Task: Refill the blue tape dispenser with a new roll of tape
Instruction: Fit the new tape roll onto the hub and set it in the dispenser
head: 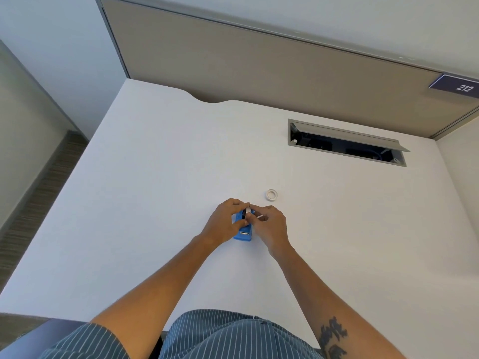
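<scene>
Resting at the lower middle of the frame on the white surface [155, 177], the blue tape dispenser [243, 235] is gripped at its side by the left hand [228, 221]. A small white piece, seemingly tape or a core, is pinched by the right hand [269, 226] just over the dispenser. Up and right, a white roll [271, 195] lies apart. The seating or threading step is judged underway; careful alignment is called for next.
</scene>
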`<state>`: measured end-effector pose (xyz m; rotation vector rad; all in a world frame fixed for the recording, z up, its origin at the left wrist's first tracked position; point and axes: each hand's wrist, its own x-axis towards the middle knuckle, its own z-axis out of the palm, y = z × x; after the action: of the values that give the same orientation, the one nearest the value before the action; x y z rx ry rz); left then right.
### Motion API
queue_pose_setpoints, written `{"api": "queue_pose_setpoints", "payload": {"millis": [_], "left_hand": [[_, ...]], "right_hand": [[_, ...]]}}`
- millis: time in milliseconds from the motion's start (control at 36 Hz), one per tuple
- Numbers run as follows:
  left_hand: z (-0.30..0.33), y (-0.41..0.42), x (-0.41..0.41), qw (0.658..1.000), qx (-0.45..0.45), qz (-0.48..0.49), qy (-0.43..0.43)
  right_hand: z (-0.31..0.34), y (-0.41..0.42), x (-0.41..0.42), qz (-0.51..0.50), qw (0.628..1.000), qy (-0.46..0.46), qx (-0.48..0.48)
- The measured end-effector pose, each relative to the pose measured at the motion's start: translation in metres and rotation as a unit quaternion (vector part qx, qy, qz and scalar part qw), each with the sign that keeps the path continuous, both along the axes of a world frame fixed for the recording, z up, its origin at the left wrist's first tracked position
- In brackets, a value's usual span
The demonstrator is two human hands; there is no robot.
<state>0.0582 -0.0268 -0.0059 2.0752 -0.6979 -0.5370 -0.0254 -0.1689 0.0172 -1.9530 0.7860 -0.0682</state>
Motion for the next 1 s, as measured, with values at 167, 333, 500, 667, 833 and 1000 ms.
{"api": "queue_pose_setpoints", "payload": {"millis": [167, 333, 500, 667, 833, 1000], "left_hand": [[-0.001, 0.000, 0.001, 1.000, -0.004, -0.004, -0.001], [-0.002, 0.001, 0.001, 1.000, -0.005, -0.005, -0.002], [-0.003, 0.001, 0.001, 1.000, 0.004, -0.007, -0.011], [-0.004, 0.001, 0.000, 1.000, 0.005, -0.002, -0.017], [-0.005, 0.000, 0.001, 1.000, 0.005, -0.004, -0.013], [-0.005, 0.000, 0.000, 1.000, 0.008, 0.003, -0.010]], "right_hand": [[-0.001, -0.001, 0.001, -0.015, 1.000, -0.017, -0.013], [-0.005, -0.001, 0.001, -0.019, 0.999, -0.018, -0.048], [-0.006, -0.001, 0.003, -0.023, 0.997, -0.011, -0.076], [-0.008, -0.001, 0.004, -0.025, 0.997, -0.022, -0.075], [-0.006, -0.003, -0.004, 0.023, 0.995, -0.052, -0.086], [-0.003, -0.004, -0.012, 0.087, 0.985, -0.046, -0.141]]}}
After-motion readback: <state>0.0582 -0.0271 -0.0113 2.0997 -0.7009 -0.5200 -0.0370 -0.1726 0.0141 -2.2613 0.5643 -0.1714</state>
